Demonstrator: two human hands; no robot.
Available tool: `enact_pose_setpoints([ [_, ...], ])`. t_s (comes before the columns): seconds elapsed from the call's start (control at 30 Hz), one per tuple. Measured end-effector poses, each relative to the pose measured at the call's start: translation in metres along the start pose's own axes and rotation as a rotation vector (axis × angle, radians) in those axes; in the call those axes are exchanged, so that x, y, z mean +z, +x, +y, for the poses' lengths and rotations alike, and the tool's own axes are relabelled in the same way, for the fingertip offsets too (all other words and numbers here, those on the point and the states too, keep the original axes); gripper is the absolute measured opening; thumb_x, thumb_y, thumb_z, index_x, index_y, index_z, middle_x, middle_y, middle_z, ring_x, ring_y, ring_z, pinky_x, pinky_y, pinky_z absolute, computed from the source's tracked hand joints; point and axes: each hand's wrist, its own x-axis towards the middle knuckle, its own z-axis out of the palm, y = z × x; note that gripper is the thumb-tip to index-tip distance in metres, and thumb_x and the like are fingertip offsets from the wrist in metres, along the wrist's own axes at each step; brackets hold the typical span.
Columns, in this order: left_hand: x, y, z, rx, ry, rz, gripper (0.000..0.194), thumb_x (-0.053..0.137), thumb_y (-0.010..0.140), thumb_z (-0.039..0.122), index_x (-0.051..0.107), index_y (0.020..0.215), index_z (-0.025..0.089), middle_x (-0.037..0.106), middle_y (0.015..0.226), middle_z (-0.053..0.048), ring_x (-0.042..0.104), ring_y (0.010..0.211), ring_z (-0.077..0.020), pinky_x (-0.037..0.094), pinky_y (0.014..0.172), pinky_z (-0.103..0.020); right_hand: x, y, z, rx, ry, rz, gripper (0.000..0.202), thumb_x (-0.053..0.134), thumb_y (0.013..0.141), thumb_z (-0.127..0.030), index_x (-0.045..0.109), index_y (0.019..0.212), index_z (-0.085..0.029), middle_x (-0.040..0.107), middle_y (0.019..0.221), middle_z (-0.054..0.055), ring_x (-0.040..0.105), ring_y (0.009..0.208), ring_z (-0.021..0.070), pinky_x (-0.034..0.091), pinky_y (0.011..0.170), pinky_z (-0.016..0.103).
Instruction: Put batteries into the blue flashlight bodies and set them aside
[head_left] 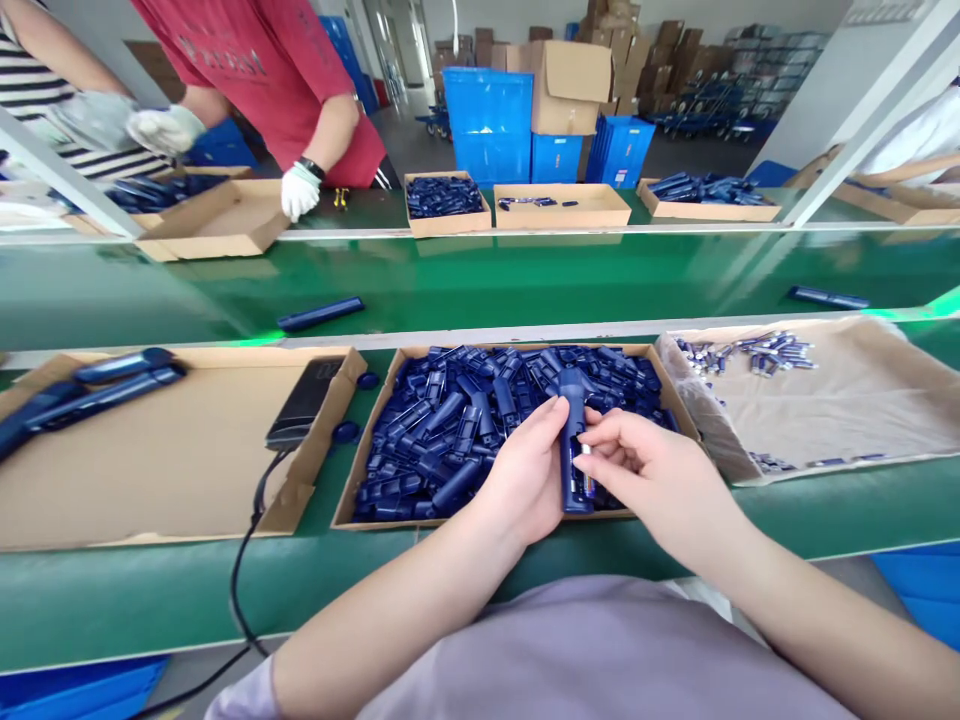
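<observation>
My left hand (529, 470) is closed around a dark blue plastic handle (574, 400), held upright over the middle box with its open battery slot facing me. Between the thumb and fingertips of my right hand (637, 465) is a small battery (587, 470), which lies against the slot in the handle. Beneath both hands a cardboard box (341, 505) is heaped with dark blue plastic parts (465, 425). To the right, a lined tray (847, 420) holds loose batteries (780, 352) in scattered groups.
At left, a shallow box (187, 470) contains several blue handles (112, 390) and a black device (304, 400) with a cable. Beyond runs a green conveyor belt (510, 280) carrying two blue pieces. Across it, a gloved co-worker's hand (300, 192) rests by an open box (217, 215).
</observation>
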Motion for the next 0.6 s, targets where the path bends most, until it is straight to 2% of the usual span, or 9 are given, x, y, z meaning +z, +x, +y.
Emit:
enact_pose_setpoints([
  [0.17, 0.005, -0.005, 0.002, -0.041, -0.024, 0.041, 0.025, 0.051, 0.095, 0.028, 0.067, 0.097, 0.009, 0.068, 0.092, -0.012, 0.068, 0.087, -0.0219, 0.057, 0.079, -0.031, 0.011, -0.006, -0.001, -0.281, -0.249, 0.098, 0.007, 0.055, 0.091, -0.025, 0.06, 0.091, -0.02, 0.063, 0.081, 0.0, 0.061, 0.076, 0.0131, 0.048, 0.067, 0.024],
  [0.23, 0.007, -0.005, 0.006, -0.069, -0.049, 0.082, 0.027, 0.05, 0.096, 0.027, 0.066, 0.094, 0.007, 0.068, 0.089, -0.013, 0.069, 0.087, -0.023, 0.058, 0.079, -0.031, -0.006, -0.002, 0.002, -0.397, -0.327, 0.163, 0.014, 0.051, 0.094, -0.026, 0.062, 0.088, -0.021, 0.064, 0.088, 0.002, 0.062, 0.085, 0.0141, 0.047, 0.074, 0.025],
  [0.27, 0.007, -0.005, 0.009, -0.075, -0.074, 0.112, 0.027, 0.049, 0.096, 0.027, 0.066, 0.093, 0.006, 0.068, 0.088, -0.014, 0.07, 0.088, -0.0237, 0.058, 0.078, -0.03, -0.021, 0.002, 0.006, -0.398, -0.38, 0.232, 0.016, 0.05, 0.095, -0.029, 0.064, 0.091, -0.021, 0.065, 0.092, 0.003, 0.062, 0.087, 0.0151, 0.047, 0.076, 0.026],
  [0.33, 0.009, -0.005, 0.015, -0.076, -0.129, 0.18, 0.028, 0.047, 0.097, 0.025, 0.065, 0.094, 0.004, 0.067, 0.083, -0.014, 0.07, 0.088, -0.0248, 0.06, 0.074, -0.029, -0.064, 0.014, 0.024, -0.218, -0.537, 0.389, 0.022, 0.051, 0.094, -0.037, 0.064, 0.102, -0.021, 0.067, 0.098, 0.005, 0.062, 0.087, 0.0175, 0.046, 0.076, 0.029],
  [0.37, 0.01, -0.005, 0.018, -0.084, -0.141, 0.202, 0.028, 0.046, 0.097, 0.025, 0.064, 0.095, 0.003, 0.067, 0.082, -0.013, 0.071, 0.087, -0.0252, 0.06, 0.069, -0.027, -0.088, 0.021, 0.037, -0.048, -0.632, 0.445, 0.025, 0.051, 0.092, -0.038, 0.064, 0.105, -0.021, 0.067, 0.1, 0.006, 0.062, 0.086, 0.0191, 0.046, 0.074, 0.03],
  [0.4, 0.011, -0.005, 0.02, -0.105, -0.139, 0.216, 0.028, 0.046, 0.097, 0.024, 0.064, 0.097, 0.003, 0.067, 0.08, -0.013, 0.071, 0.085, -0.0253, 0.06, 0.064, -0.025, -0.111, 0.027, 0.052, 0.147, -0.744, 0.42, 0.026, 0.05, 0.092, -0.038, 0.063, 0.107, -0.021, 0.067, 0.1, 0.006, 0.062, 0.085, 0.0193, 0.045, 0.073, 0.031],
  [0.47, 0.013, -0.007, 0.022, -0.16, -0.108, 0.231, 0.028, 0.047, 0.097, 0.024, 0.063, 0.099, 0.001, 0.067, 0.079, -0.013, 0.072, 0.079, -0.0242, 0.059, 0.057, -0.023, -0.148, 0.037, 0.084, 0.323, -0.818, 0.314, 0.016, 0.056, 0.085, -0.028, 0.066, 0.085, -0.016, 0.067, 0.078, 0.008, 0.059, 0.07, 0.022, 0.041, 0.064, 0.032],
  [0.53, 0.015, -0.009, 0.022, -0.204, -0.075, 0.237, 0.029, 0.047, 0.097, 0.025, 0.062, 0.098, 0.0, 0.066, 0.077, -0.013, 0.071, 0.072, -0.0225, 0.058, 0.055, -0.023, -0.164, 0.043, 0.116, 0.41, -0.836, 0.185, 0.014, 0.06, 0.079, -0.023, 0.064, 0.068, -0.015, 0.062, 0.062, 0.008, 0.057, 0.061, 0.0221, 0.038, 0.06, 0.032],
  [0.6, 0.016, -0.011, 0.021, -0.223, -0.052, 0.24, 0.03, 0.045, 0.097, 0.025, 0.062, 0.098, 0.0, 0.065, 0.075, -0.012, 0.07, 0.069, -0.0214, 0.058, 0.055, -0.022, -0.162, 0.047, 0.141, 0.437, -0.834, 0.1, 0.009, 0.061, 0.076, -0.02, 0.065, 0.071, -0.014, 0.064, 0.065, 0.009, 0.058, 0.062, 0.0217, 0.039, 0.06, 0.031],
])
